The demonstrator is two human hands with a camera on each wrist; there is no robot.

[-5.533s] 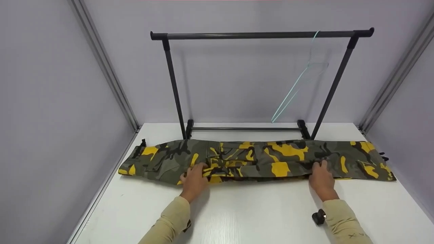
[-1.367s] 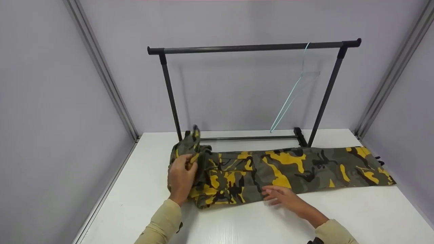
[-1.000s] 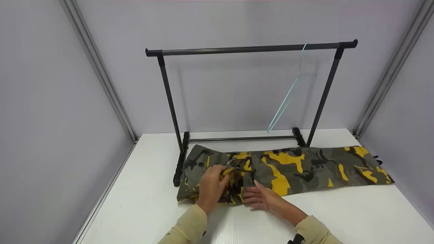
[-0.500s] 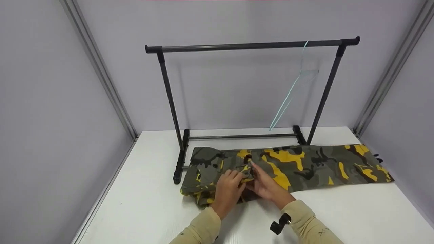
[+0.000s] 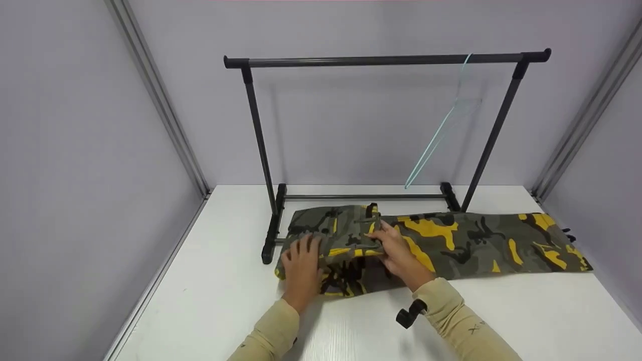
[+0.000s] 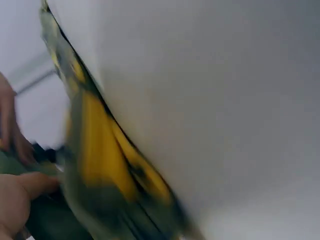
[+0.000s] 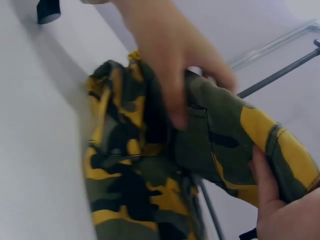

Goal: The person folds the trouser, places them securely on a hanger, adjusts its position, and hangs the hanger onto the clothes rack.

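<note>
A pair of camouflage cargo trousers [image 5: 476, 245] in grey, black and yellow lies lengthwise across the white table, its waist end folded over to the right onto the legs. My right hand [image 5: 398, 250] pinches the waistband edge of the folded part, thumb on top and fingers underneath; the right wrist view shows the thumb [image 7: 267, 187] against the cloth. At the left fold rests my left hand [image 5: 302, 268], fingers spread over the cloth and thumb near the front edge. Blurred cloth [image 6: 95, 150] fills much of the left wrist view.
Behind the trousers stands a black garment rack [image 5: 351, 61], its left foot [image 5: 271, 240] close to the folded end. A thin mint-green hanger [image 5: 434, 140] hangs from its rail near the right. Grey panels [image 5: 75, 175] enclose the table [image 5: 200, 301].
The trousers' waist end has been lifted and folded over to the right. My left hand has let go of that end and moved left to the fold; my right hand has taken the waistband.
</note>
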